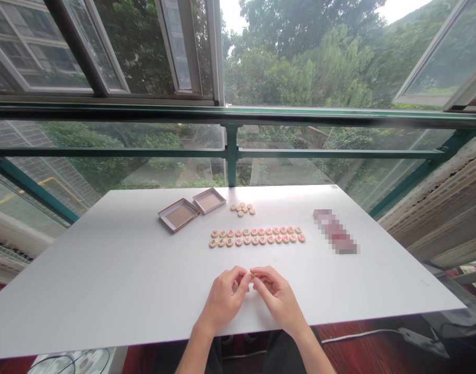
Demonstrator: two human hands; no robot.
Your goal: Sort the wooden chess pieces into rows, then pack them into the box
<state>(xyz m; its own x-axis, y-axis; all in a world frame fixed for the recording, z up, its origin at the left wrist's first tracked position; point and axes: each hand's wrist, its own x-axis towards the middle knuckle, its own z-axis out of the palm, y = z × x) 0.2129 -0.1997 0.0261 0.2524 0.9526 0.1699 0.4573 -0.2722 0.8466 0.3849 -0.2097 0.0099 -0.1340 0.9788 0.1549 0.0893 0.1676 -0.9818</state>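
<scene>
My left hand [225, 297] and my right hand [274, 293] rest together on the white table [117, 275] near its front edge. Their fingertips meet and pinch a small round wooden game piece [252, 278], mostly hidden by the fingers. Farther back, two rows of round wooden pieces [257, 236] with red and dark markings lie side by side. A small loose cluster of pieces [242, 209] sits behind the rows.
Two shallow open box halves lie at the back, one [179, 215] to the left, the other [209, 200] beside it. A blurred reddish object [335, 231] lies to the right. Glass railing and open windows stand behind the table; cables run below.
</scene>
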